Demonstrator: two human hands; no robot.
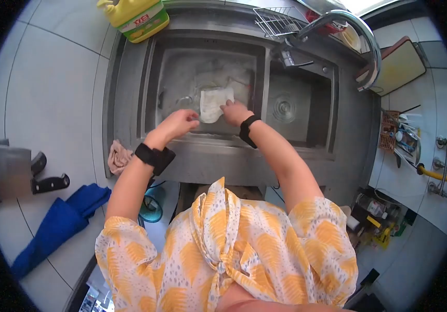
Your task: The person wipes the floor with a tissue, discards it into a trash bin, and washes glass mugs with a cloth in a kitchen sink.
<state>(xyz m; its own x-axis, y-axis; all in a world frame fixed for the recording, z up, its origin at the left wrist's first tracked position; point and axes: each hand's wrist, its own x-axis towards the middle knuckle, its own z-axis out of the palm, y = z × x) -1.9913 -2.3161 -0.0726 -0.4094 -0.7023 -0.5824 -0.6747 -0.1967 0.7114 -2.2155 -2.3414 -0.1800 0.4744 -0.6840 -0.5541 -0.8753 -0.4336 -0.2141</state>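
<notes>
A white cloth, looking wet, is spread over the left basin of a steel double sink. My right hand pinches it at its right edge, with thumb and fingers closed. Close to the cloth's lower left edge is my left hand, its fingers curled together; whether they touch the cloth is not clear. Cloudy water and some thin, clear-looking items lie in the basin beyond the cloth, too blurred to name. Both wrists wear black bands.
The right basin has a round drain, and a tall faucet arches over its far side. A yellow detergent jug stands behind the sink. A crumpled pink rag lies at the left front corner; knives and a blue cloth are farther left.
</notes>
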